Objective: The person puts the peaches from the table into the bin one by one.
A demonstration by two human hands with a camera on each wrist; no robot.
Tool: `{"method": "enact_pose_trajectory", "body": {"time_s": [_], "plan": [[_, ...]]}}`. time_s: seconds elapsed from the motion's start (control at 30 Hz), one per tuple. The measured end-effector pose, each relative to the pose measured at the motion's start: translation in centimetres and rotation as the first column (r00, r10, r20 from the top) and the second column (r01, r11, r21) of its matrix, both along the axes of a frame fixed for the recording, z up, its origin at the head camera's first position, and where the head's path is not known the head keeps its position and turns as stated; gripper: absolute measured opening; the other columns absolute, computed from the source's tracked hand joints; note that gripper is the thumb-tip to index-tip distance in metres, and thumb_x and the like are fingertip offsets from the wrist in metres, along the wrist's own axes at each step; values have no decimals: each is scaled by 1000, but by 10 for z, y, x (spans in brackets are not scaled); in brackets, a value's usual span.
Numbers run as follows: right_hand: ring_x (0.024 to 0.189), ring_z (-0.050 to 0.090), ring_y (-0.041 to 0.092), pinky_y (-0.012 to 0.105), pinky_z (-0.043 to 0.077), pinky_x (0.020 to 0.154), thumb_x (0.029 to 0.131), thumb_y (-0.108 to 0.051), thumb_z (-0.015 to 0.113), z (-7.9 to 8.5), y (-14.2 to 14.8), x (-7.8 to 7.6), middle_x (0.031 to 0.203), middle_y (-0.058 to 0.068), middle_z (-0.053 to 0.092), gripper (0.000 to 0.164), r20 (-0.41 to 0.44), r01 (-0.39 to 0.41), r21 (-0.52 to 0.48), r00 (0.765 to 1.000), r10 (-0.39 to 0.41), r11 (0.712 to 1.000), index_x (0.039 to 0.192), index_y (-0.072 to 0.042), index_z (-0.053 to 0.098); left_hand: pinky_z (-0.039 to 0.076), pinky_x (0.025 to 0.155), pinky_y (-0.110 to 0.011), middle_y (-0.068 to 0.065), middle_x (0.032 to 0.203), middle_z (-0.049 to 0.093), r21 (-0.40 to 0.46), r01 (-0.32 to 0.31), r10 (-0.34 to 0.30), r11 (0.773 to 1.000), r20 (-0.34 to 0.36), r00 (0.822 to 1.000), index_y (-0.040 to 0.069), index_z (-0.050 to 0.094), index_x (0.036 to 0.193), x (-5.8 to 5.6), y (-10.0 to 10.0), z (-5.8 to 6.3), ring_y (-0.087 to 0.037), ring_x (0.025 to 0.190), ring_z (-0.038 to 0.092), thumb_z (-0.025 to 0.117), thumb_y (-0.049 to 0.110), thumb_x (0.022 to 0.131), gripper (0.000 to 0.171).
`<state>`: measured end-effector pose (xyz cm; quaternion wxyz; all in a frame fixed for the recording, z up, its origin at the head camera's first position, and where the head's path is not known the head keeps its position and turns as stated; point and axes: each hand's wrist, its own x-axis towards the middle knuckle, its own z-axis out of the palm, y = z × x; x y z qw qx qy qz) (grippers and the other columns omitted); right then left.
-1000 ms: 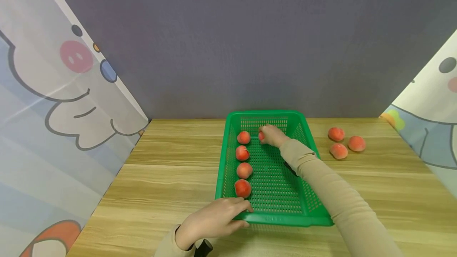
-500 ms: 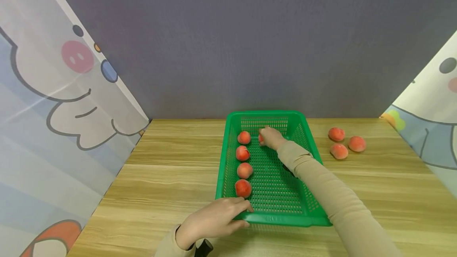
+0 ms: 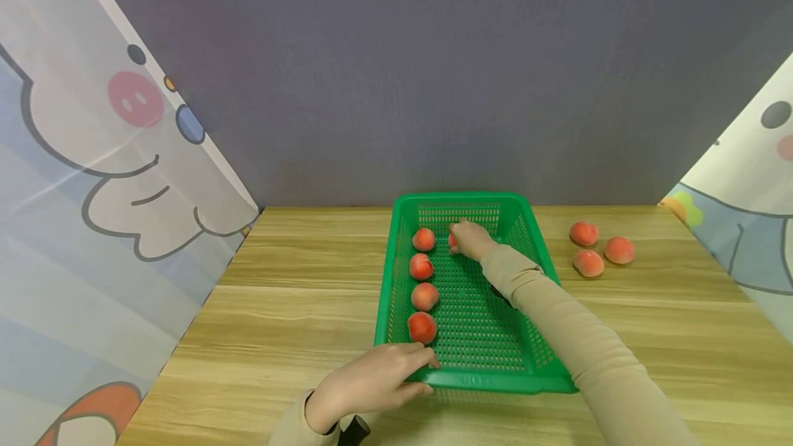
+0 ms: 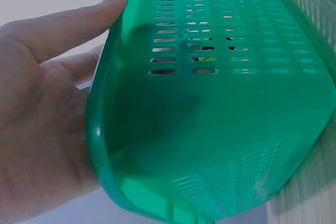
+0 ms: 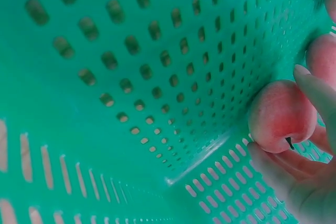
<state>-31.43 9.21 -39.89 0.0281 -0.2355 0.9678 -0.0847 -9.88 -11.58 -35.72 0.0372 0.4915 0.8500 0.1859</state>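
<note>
A green plastic basket (image 3: 477, 383) with slotted walls stands on the wooden table. Over its near left corner, my left hand (image 3: 374, 377) grips the rim, the thumb outside and the fingers reaching inside. In the left wrist view that thumb (image 4: 79, 27) lies against the rim. Down in the far part of the basket, my right hand (image 3: 472, 238) holds a peach (image 5: 282, 115) between thumb and fingers, its dark stem showing in the right wrist view. Several peaches (image 3: 424, 296) form a row along the left wall, left of the right hand.
Three more peaches (image 3: 587, 263) lie on the table (image 3: 297, 260), to the right of the basket. A grey wall (image 3: 396, 74) rises behind the table. Printed cartoon sheets (image 3: 130, 177) flank it on both sides.
My right hand and forearm shifted very slightly left about half a second ago, and have kept still since with the peach. My left hand stays on the rim.
</note>
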Motion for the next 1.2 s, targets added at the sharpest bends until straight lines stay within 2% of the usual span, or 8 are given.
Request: {"method": "enact_pose_trajectory", "body": {"time_s": [0.27,0.4,0.63,0.8,1.0,1.2], "plan": [[85,56,31,35,48,66,72,-21,72,5,2,0,95,18,57,44,4,0,0,1000,0,1000,107,2,58,36,67,-5,8,88,55,0,-3,3,1000,-1,1000,14,55,100,0,0,-1,3,77,50,62,23,83,20],[85,55,32,36,48,65,74,-20,71,9,2,1,97,19,56,45,17,0,-5,1000,1,1000,110,2,57,36,67,-5,8,87,55,2,-3,3,1000,-5,1000,14,55,100,0,0,-1,3,77,50,62,22,83,20],[99,52,39,41,47,75,78,-16,68,16,3,4,111,26,54,45,3,-32,17,999,32,999,114,5,54,36,66,-5,8,87,55,1,-4,4,1000,1,1000,14,55,99,0,0,-1,3,77,50,62,22,83,20],[98,52,36,41,47,73,82,-13,62,28,2,7,112,23,53,40,14,-44,32,999,44,999,117,4,53,36,66,-5,8,88,56,0,-5,5,1000,8,1000,14,55,100,0,-1,-1,3,77,51,61,23,84,20],[104,50,38,41,47,78,83,-15,63,43,0,13,116,23,51,41,32,-47,47,998,46,998,119,2,53,36,66,-4,7,88,56,3,-3,3,1000,3,1000,14,55,100,0,-1,-1,3,77,51,61,23,84,20],[111,45,37,46,43,84,87,-22,57,59,1,19,123,22,46,43,117,-26,36,993,21,999,123,-1,49,36,67,-4,7,88,57,9,1,-1,1000,-5,1000,13,55,100,1,-1,-2,3,78,52,61,23,84,20]]}}
